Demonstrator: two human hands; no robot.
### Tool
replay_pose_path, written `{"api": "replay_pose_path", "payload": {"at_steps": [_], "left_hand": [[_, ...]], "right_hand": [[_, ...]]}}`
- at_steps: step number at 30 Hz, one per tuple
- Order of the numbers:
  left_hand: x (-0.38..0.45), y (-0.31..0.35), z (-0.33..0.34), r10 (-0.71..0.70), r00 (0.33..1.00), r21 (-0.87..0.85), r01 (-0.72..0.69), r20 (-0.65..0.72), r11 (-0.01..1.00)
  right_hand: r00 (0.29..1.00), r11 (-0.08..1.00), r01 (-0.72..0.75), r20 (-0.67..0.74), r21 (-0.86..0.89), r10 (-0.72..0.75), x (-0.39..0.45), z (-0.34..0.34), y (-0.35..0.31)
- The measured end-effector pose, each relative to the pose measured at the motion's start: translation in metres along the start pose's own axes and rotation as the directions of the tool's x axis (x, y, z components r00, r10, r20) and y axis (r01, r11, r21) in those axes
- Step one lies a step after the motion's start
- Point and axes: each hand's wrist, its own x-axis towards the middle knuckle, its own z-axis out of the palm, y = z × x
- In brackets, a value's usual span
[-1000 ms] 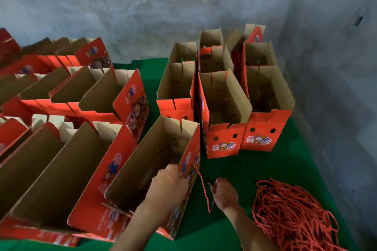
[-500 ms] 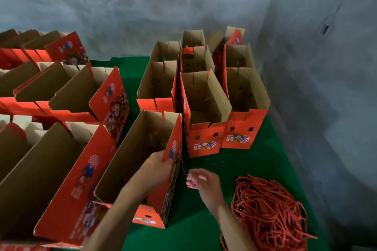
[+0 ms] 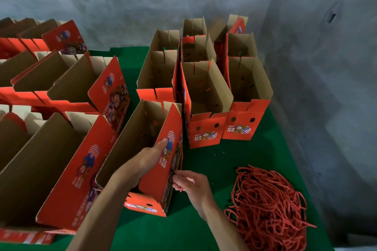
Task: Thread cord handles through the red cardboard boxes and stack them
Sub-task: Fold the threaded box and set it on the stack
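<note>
Head view showed your left hand (image 3: 152, 156) reaching over the top edge of the open red cardboard box (image 3: 155, 171) nearest you, thumb lying on the printed outer panel and the other fingers hidden inside the box, so you were gripping that wall. Your right hand (image 3: 190, 184) was just beside the same panel, fingertips pinching a red cord (image 3: 181, 159) that ran up the box's outer face; whether its end had already gone through a hole could not be told. The box stood on the green table covering (image 3: 214, 161), between the rows of open boxes on your left (image 3: 67, 91) and the upright boxes further back (image 3: 206, 96). The heap of loose red cords (image 3: 269, 204) lay near your right forearm, apart from the box.

Judging from its look, the box was light and thin-walled, so it would likely flex or slide if you pushed the cord hard; bracing the wall close to the hole was the sound hold. The cord looked soft and limp, a twisted rope that would buckle, so pinching it right near its tip should steer it best.
</note>
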Motion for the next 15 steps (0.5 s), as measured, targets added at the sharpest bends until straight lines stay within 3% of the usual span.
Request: {"api": "replay_pose_path", "payload": {"at_steps": [3, 8, 15], "left_hand": [[0.0001, -0.0008, -0.0001, -0.010, 1.000, 0.010, 0.010, -0.015, 1.000], [-0.0022, -0.0007, 0.0010, -0.007, 1.000, -0.006, 0.007, -0.025, 1.000], [-0.0007, -0.0009, 0.0026, 0.005, 1.000, 0.013, -0.005, -0.028, 1.000]], "right_hand": [[0.999, 0.996, 0.025, -0.033, -0.085, -0.028, -0.0005, 0.0009, 0.0004], [0.994, 0.914, 0.081, -0.042, -0.398, -0.106, -0.0047, -0.0037, 0.0016], [0.992, 0.960, 0.088, -0.063, -0.265, -0.109, -0.0058, 0.0042, 0.0022]]}}
